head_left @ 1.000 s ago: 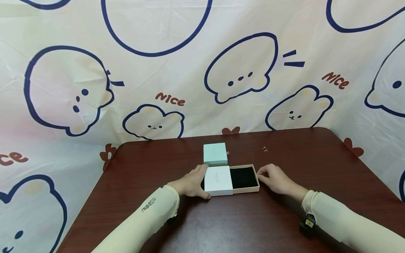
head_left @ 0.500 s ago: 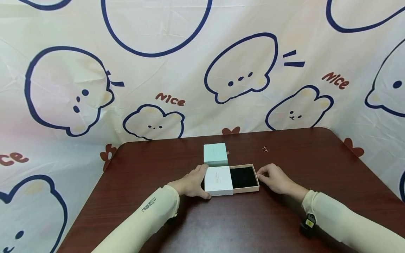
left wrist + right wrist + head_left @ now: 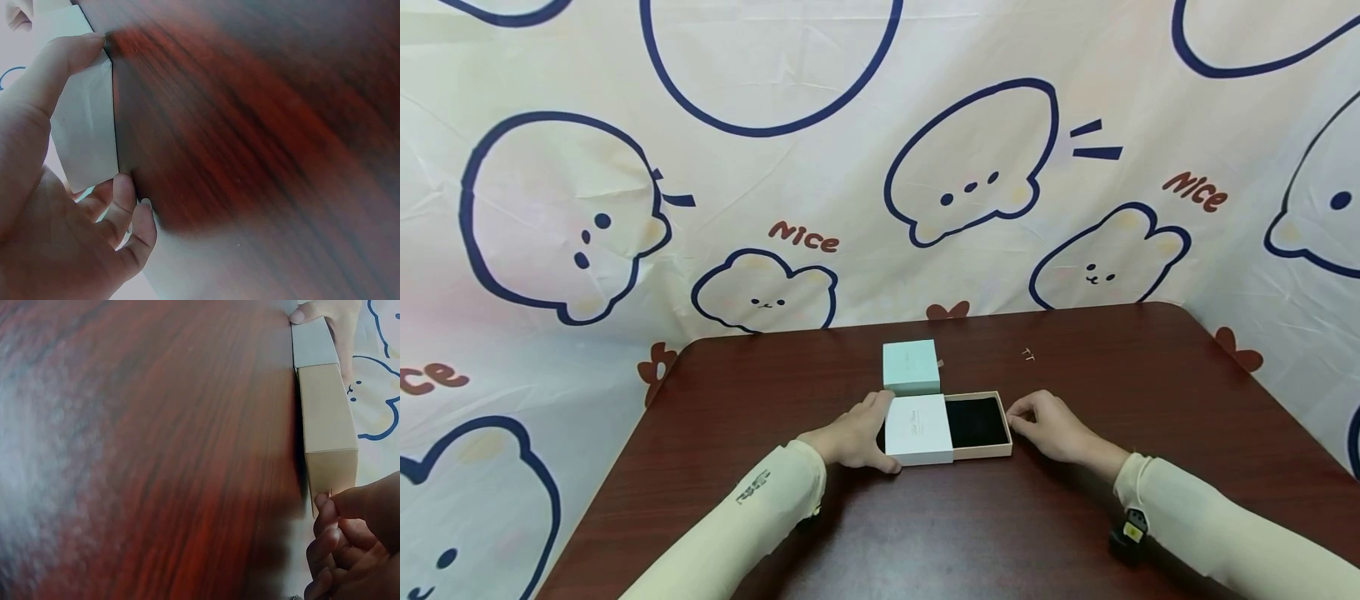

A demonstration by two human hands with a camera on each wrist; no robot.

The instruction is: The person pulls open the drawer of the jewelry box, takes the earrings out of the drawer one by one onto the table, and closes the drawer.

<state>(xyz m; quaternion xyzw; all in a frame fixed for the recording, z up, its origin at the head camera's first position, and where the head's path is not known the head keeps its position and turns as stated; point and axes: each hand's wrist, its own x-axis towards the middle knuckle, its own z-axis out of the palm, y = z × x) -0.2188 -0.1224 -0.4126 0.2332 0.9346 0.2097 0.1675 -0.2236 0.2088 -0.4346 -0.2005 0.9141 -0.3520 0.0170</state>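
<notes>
A white slide-out box lies in the middle of the table, its printed sleeve [image 3: 917, 429] over the left part of a tan drawer [image 3: 328, 409]. The drawer sticks out to the right and shows a black lining [image 3: 976, 422]. My left hand [image 3: 852, 429] grips the sleeve's left end, thumb at the front side and fingers round the back. At the drawer's right end my right hand [image 3: 1051, 425] pinches a small pull tab between thumb and forefinger; the fingertips mostly hide it.
Directly behind the sleeve stands a mint-green box [image 3: 911, 364] with a small tab at its right side. Two tiny light-coloured pieces [image 3: 1027, 354] lie farther back on the right. A patterned cloth [image 3: 865, 167] hangs behind the dark wooden table [image 3: 760, 375].
The drawer has slid very slightly left into the sleeve, and my right hand has shifted left with it. My left hand keeps its grip in the same place.
</notes>
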